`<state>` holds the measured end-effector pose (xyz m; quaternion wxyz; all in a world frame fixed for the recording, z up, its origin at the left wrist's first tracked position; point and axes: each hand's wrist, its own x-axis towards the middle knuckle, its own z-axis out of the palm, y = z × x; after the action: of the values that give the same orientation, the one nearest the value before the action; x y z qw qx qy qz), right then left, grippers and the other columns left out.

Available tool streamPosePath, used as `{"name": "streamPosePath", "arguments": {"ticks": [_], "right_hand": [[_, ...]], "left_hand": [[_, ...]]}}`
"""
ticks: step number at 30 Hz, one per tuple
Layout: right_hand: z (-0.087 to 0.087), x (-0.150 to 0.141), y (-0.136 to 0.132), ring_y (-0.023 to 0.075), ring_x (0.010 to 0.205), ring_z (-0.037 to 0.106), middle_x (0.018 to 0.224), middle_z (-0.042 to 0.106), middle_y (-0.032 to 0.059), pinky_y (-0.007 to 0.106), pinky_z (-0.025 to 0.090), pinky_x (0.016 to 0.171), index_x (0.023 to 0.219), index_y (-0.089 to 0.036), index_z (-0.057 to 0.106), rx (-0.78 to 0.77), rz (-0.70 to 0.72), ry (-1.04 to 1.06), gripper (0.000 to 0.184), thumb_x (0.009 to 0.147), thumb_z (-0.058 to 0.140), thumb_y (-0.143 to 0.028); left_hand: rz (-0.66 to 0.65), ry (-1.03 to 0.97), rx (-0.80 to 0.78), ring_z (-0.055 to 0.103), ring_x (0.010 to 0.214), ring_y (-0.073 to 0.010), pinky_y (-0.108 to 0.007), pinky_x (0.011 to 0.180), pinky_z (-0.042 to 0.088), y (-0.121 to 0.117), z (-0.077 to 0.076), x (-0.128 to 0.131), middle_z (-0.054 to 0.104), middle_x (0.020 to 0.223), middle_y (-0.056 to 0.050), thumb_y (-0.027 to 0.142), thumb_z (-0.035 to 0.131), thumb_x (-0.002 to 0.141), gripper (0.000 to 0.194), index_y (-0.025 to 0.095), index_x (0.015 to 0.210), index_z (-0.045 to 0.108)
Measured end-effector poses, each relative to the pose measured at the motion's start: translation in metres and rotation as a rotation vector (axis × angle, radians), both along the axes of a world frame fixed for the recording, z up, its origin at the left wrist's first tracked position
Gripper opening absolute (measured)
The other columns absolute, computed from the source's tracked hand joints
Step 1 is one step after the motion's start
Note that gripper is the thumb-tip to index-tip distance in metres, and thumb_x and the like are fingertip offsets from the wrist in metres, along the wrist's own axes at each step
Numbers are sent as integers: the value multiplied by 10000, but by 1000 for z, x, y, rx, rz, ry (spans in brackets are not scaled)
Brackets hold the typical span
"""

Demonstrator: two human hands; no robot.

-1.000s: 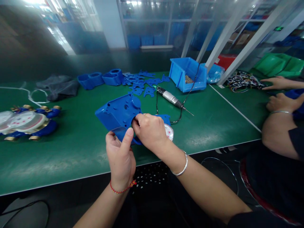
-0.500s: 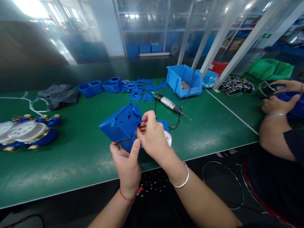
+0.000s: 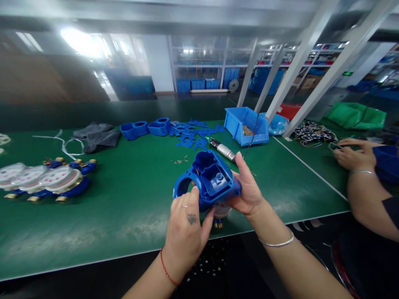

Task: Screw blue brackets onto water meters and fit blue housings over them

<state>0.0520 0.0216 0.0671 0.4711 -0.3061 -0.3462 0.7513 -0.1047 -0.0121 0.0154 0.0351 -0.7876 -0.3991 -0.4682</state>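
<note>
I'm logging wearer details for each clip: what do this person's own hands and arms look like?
Both hands are ungloved, and no sleeves show on the visible forearms. The left hand has a thin ring, a dark tattoo on its back and a red bracelet. The right hand has a silver bangle at the wrist.

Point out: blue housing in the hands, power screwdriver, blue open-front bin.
Blue housing [image 3: 213, 185]: head view, inside of its box-shaped pocket.
Power screwdriver [image 3: 225, 151]: head view, silver barrel.
Blue bin [image 3: 234, 126]: head view, outer left side wall.
</note>
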Motion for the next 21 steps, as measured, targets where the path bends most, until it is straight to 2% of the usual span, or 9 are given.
{"name": "streamPosePath", "arguments": {"ticks": [3, 6, 8, 9, 11, 13, 16, 19, 21], "right_hand": [[-7, 5, 0, 241, 809, 650, 871, 668, 125, 344, 518, 711, 1133, -121, 583, -62, -29, 74, 567, 876, 389, -587], [-13, 7, 2, 221, 780, 654, 834, 679, 94, 334, 519, 728, 1017, -139, 633, -84, -86, 90, 365, 831, 506, -426], [-15, 7, 2, 221, 776, 654, 836, 682, 86, 338, 522, 738, 963, -145, 645, -84, -93, 93, 342, 787, 563, -426], [-15, 7, 3, 221, 773, 654, 837, 683, 82, 339, 524, 740, 947, -146, 647, -86, -94, 95, 341, 763, 591, -428], [-15, 7, 3, 221, 769, 654, 836, 684, 78, 343, 526, 745, 935, -143, 649, -88, -93, 96, 350, 724, 634, -423], [-15, 6, 3, 222, 767, 654, 832, 685, 77, 346, 526, 750, 933, -139, 649, -89, -89, 99, 364, 702, 657, -421], [-14, 6, 3, 209, 755, 653, 822, 685, 66, 333, 526, 747, 929, -144, 646, -88, -89, 110, 364, 689, 678, -416], [-16, 6, 3, 194, 738, 650, 816, 685, 57, 316, 524, 743, 917, -148, 642, -89, -88, 121, 343, 688, 689, -399], [-18, 6, 4, 191, 730, 648, 812, 684, 57, 312, 522, 742, 902, -145, 640, -93, -81, 124, 327, 693, 687, -392]], "left_hand": [[-115, 62, -2, 596, 869, -272, -391, 756, 502, 1, 7, -9, 613, 986, -144, 248, 655, 796, 660, 140, 1364, 337], [-176, -21, -102, 587, 899, -244, -362, 771, 494, 12, 23, -22, 598, 997, -111, 258, 588, 838, 351, 185, 1175, 525], [-142, -32, -114, 564, 959, -236, -374, 830, 475, 27, 39, -30, 567, 1023, -98, 249, 563, 852, 195, 199, 1038, 593], [-124, -3, -107, 543, 1015, -243, -396, 876, 459, 37, 48, -33, 547, 1067, -102, 251, 559, 856, 176, 200, 1017, 608], [-150, 130, -100, 477, 1150, -269, -451, 964, 410, 57, 66, -38, 486, 1206, -122, 268, 546, 869, 225, 206, 1074, 614], [-263, 343, -106, 414, 1238, -290, -493, 1007, 370, 76, 82, -40, 415, 1328, -129, 290, 513, 891, 281, 231, 1152, 600], [-396, 635, -64, 422, 1245, -327, -531, 989, 379, 95, 101, -38, 377, 1394, -153, 352, 488, 902, 315, 242, 1173, 605], [-459, 802, -60, 493, 1186, -339, -522, 949, 422, 107, 111, -32, 404, 1379, -192, 357, 478, 904, 288, 192, 1056, 659], [-553, 824, -135, 520, 1167, -311, -470, 958, 433, 113, 112, -29, 397, 1388, -197, 319, 449, 918, 273, 161, 979, 664]]}}
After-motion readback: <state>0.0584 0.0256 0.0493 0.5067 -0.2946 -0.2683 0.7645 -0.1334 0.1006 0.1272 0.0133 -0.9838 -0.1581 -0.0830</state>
